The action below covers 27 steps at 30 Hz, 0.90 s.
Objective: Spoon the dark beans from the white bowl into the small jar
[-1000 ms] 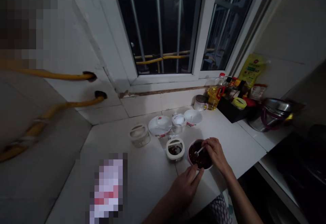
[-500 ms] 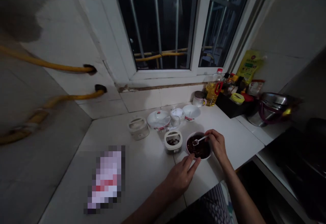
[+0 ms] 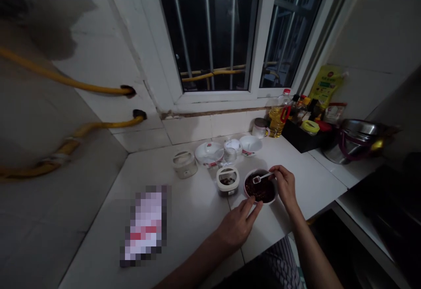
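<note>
A white bowl (image 3: 274, 198) of dark reddish-brown sauce or paste stands on the counter. My right hand (image 3: 285, 186) is closed on the handle of a small white spoon (image 3: 265, 176). The spoon's squarish head is over the bowl's contents, with a little dark stuff in it. With its fingertips at the near rim, my left hand (image 3: 237, 223) holds the bowl. Just left of the bowl stands a lidded seasoning jar (image 3: 227, 182) with dark contents.
Behind are a clear jar (image 3: 184, 165), a flowered bowl (image 3: 209, 154), another bowl (image 3: 251, 144) and a mug (image 3: 261, 127). An oil bottle (image 3: 279, 115) and a black condiment box (image 3: 301, 135) stand back right, near a metal pot (image 3: 351, 137). A blurred-out package (image 3: 146, 225) lies left.
The view has shifted slightly, so everything sits a bit further right. The spoon's head is lifted slightly in the bowl. Both hands keep their holds.
</note>
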Available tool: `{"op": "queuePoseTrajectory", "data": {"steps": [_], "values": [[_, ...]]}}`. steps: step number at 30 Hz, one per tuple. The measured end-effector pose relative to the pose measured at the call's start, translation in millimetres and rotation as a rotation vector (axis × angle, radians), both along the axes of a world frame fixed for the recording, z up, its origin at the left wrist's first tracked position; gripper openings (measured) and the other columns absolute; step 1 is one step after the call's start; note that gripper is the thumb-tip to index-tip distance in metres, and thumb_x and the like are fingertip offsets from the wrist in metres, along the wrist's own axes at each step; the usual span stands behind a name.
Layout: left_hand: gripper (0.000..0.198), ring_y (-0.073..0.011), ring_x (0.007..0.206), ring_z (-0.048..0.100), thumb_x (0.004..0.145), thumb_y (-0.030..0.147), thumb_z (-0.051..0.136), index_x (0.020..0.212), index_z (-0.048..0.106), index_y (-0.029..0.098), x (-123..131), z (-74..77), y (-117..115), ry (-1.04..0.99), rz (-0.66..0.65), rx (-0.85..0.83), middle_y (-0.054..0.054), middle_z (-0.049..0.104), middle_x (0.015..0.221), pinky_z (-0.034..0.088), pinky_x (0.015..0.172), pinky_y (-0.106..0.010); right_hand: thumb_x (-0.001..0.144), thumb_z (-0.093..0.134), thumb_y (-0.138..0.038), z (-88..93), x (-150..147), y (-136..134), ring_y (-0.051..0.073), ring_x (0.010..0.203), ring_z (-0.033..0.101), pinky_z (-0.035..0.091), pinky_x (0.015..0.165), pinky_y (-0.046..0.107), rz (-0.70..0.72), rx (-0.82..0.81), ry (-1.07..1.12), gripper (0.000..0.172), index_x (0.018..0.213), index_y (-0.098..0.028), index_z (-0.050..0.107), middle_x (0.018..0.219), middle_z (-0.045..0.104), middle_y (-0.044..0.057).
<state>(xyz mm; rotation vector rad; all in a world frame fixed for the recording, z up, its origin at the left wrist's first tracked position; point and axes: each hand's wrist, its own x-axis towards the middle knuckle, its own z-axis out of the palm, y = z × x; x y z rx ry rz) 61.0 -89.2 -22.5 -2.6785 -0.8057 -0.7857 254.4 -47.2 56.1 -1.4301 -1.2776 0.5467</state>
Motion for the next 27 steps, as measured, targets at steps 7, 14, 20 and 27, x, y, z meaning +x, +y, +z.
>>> {"op": "queuePoseTrajectory", "data": {"steps": [7,14,20,27], "values": [[0.047,-0.0238,0.103,0.062,0.089,0.006,0.039,0.134,0.049,0.01,1.5,2.5,-0.2,0.001,-0.009,0.002,-0.019,0.062,0.119,0.056,0.081,-0.031,0.066,0.054,-0.032,5.2,-8.6,12.9,0.017,0.052,0.054,0.042,0.057,0.029,0.055,-0.056,0.347,0.015,0.068,-0.02,0.062,0.048,0.058,-0.001],[0.045,-0.0245,0.102,0.062,0.088,0.007,0.042,0.133,0.049,0.008,1.3,9.7,-0.8,0.014,-0.03,0.001,-0.02,0.062,0.116,0.056,0.079,-0.031,0.087,0.047,-0.03,21.9,-41.2,18.2,0.019,0.072,0.058,0.045,0.076,0.035,0.255,0.193,0.006,0.018,0.083,-0.021,0.063,0.067,0.064,0.001],[0.046,-0.0242,0.103,0.062,0.09,0.008,0.038,0.135,0.047,0.007,-1.4,13.6,-3.2,0.001,-0.046,-0.034,-0.02,0.061,0.119,0.055,0.083,-0.032,0.089,0.043,-0.016,27.5,-42.4,14.3,0.02,0.077,0.058,0.035,0.099,0.047,0.562,0.439,-0.52,0.022,0.093,-0.023,0.064,0.076,0.067,0.001],[0.048,-0.0236,0.104,0.063,0.089,0.004,0.035,0.135,0.046,0.007,-3.8,12.1,-3.4,-0.029,-0.047,0.023,-0.02,0.063,0.119,0.055,0.082,-0.03,0.087,0.042,-0.019,4.4,-3.1,17.0,0.021,0.072,0.055,0.043,0.075,0.038,0.107,0.412,-0.313,0.023,0.074,-0.023,0.061,0.061,0.059,0.001]]}}
